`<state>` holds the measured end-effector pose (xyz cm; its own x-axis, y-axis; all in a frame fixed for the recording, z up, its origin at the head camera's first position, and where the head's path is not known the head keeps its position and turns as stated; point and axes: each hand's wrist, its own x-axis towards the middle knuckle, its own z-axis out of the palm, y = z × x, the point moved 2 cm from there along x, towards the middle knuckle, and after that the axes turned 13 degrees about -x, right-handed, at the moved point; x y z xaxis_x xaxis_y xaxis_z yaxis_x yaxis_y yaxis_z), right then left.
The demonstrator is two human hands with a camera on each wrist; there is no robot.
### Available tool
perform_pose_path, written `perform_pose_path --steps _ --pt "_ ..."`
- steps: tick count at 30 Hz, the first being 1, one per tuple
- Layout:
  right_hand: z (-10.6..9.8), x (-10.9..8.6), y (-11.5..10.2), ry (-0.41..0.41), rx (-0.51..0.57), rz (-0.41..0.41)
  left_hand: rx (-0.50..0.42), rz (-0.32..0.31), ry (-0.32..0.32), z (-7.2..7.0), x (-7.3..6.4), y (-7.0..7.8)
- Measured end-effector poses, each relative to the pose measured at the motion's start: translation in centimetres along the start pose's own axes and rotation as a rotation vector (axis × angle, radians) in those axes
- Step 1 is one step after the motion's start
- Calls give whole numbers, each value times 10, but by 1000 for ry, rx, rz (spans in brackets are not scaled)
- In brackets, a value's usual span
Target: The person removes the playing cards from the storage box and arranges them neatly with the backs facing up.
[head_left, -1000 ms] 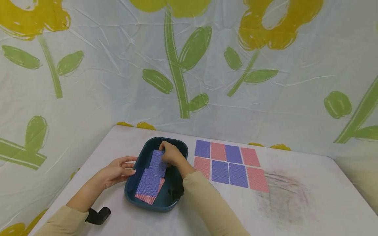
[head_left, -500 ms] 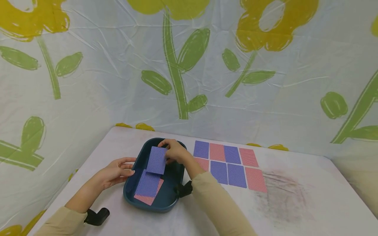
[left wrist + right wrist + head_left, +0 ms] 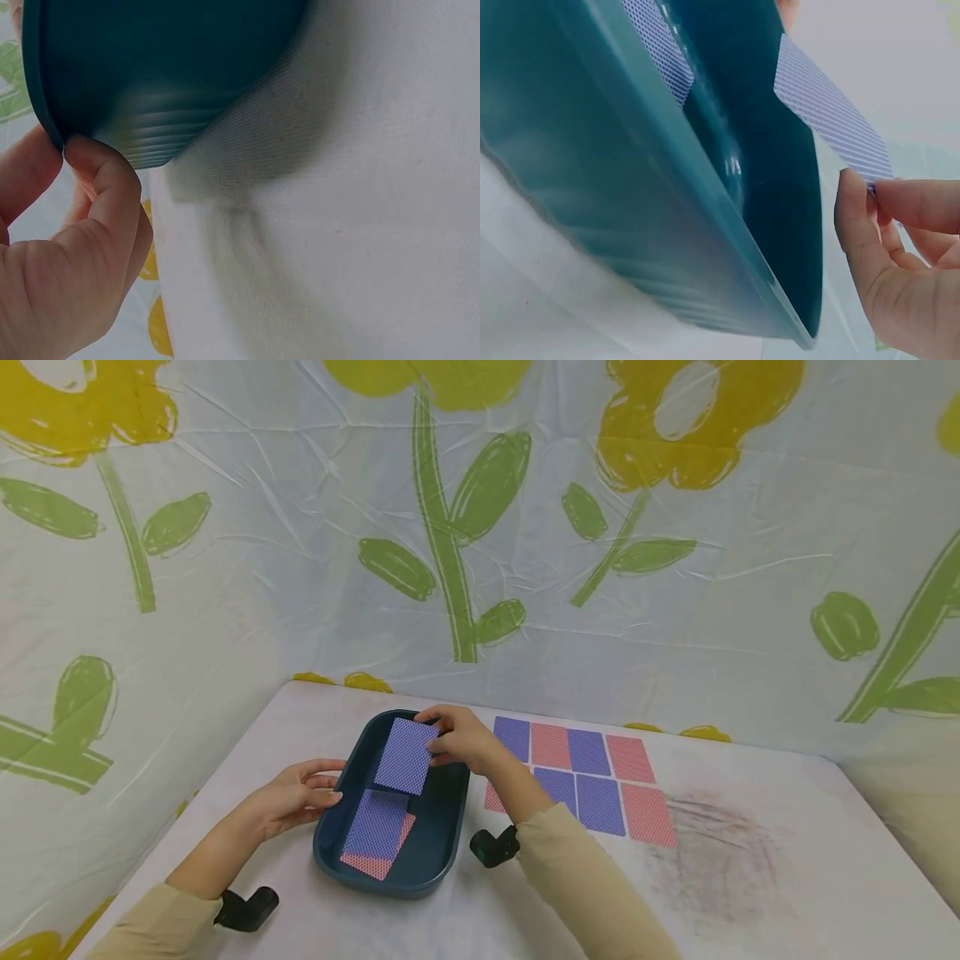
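Note:
A dark teal plastic tray (image 3: 438,852) sits on the left part of the table. My left hand (image 3: 300,797) pinches its left rim between thumb and fingers, plain in the left wrist view (image 3: 82,225). Above the tray's far end, my right hand (image 3: 468,743) holds a blue-backed playing card (image 3: 405,756) by its right edge; in the right wrist view the card (image 3: 829,105) stands clear of the tray floor, pinched at one corner. Below it in the tray, another blue-backed card (image 3: 375,831) overlaps a red-backed card (image 3: 367,866).
To the tray's right, red- and blue-backed cards (image 3: 600,806) lie in two rows, part of them hidden behind the right hand and arm. A dark smudge (image 3: 727,860) marks the white tablecloth farther right. A flower-printed cloth (image 3: 300,568) hangs behind the table.
The right hand has lifted the blue-backed card off the others and drawn it up toward the tray's far right rim. The left hand has stayed at the left rim.

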<state>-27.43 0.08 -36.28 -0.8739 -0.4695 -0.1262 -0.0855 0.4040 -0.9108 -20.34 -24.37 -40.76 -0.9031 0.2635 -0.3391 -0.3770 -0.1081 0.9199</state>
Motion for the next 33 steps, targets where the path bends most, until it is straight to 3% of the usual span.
perform_pose_path --steps 11,19,33 --pt "-19 -20 -3 15 181 41 8 -2 12 2 -1 0" --pt "-28 -33 -1 74 313 91 11 1 24 1 0 0" --pt "-43 -53 13 119 408 116 22 3 19 2 -2 0"
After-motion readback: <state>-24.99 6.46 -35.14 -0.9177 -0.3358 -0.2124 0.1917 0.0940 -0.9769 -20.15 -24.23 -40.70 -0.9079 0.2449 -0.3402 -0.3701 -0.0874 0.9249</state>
